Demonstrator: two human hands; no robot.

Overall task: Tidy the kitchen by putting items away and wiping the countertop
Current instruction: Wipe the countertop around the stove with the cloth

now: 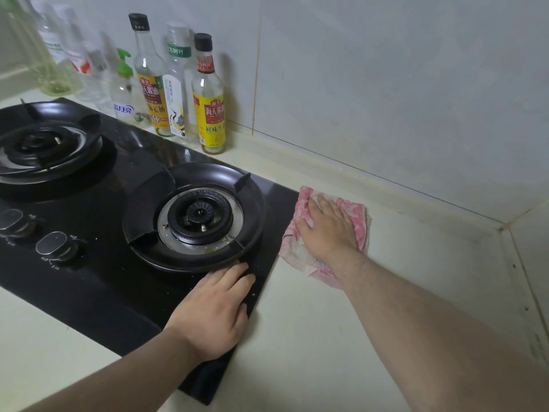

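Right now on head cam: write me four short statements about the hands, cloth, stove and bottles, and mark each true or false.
1. The right hand presses flat on the pink and white patterned cloth on the cream countertop. True.
2. The left hand holds a bottle. False: it rests flat on the black glass stove top, holding nothing.
3. A pot stands on the near round black burner. False: the burner is bare.
4. The rightmost yellow-labelled glass bottle with a black cap stands upright by the wall. True.
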